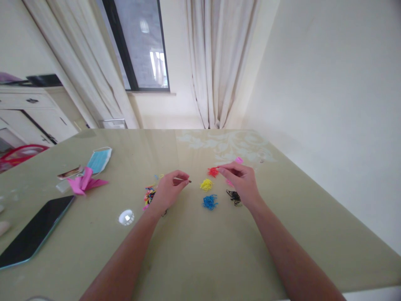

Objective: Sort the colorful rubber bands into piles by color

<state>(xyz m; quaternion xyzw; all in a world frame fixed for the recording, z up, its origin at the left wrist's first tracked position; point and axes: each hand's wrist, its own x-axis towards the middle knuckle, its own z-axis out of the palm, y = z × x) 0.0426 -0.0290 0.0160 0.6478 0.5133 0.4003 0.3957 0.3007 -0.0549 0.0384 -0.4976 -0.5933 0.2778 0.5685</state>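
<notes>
My left hand [171, 190] is closed in a pinch, with a thin, dark-tipped thing at its fingertips that is too small to name. Beside and partly under it lies a mixed heap of coloured rubber bands [149, 195]. My right hand [239, 179] pinches a red rubber band at the edge of the red pile [213, 172]. Nearer to me lie a yellow pile [206, 184] and a blue pile [209, 202]. A black pile [234, 197] sits by my right wrist. Pink pieces [239, 160] show behind the right hand, which partly hides them.
Left on the table [188, 259] are a dark-screened phone [37, 228], a pink folded paper shape [84, 182], a blue face mask [99, 160] and a clear shiny round object [126, 217]. A wall [338, 104] runs along the right edge; curtains [216, 62] hang beyond.
</notes>
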